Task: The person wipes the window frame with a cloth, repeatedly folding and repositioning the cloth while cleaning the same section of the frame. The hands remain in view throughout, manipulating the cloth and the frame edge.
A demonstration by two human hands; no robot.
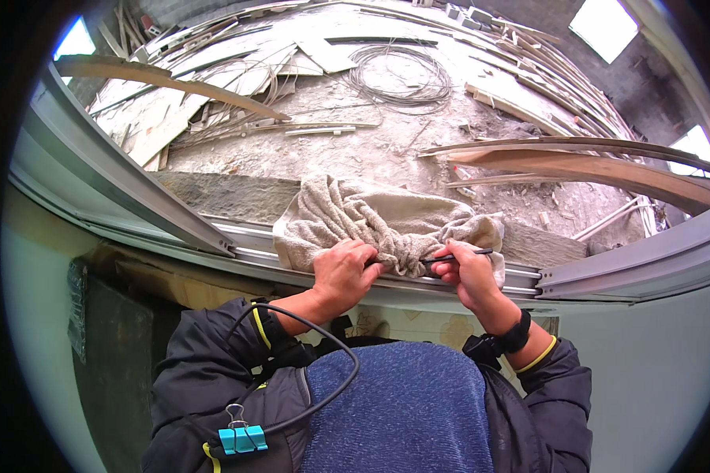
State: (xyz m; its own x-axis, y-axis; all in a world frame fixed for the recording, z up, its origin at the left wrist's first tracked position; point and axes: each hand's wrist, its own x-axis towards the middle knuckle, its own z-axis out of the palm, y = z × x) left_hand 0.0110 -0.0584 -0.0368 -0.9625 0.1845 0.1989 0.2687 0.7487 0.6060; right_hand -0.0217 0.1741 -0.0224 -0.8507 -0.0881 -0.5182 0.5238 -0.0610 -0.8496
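A crumpled beige terry towel (384, 222) lies bunched over the aluminium sliding-window track (251, 257). My left hand (344, 273) grips the towel's near left part, its fingers curled into the folds. Between the thumb and fingers of my right hand (470, 275) is a thin black rod-like tool (484, 252). Its left end meets the towel's twisted, knot-like middle, where the tip is hidden or too small to make out. Cloth also hangs behind my right fingers.
Window sashes (130, 165) (633, 263) stand on both sides. Curved-looking wooden boards (591, 168) (171, 83) reach in beyond the opening. Past a rough stone ledge (236, 195) lie coiled wire (399, 77), planks and rubble. A cable (346, 355) loops from a turquoise binder clip (242, 439) on my jacket.
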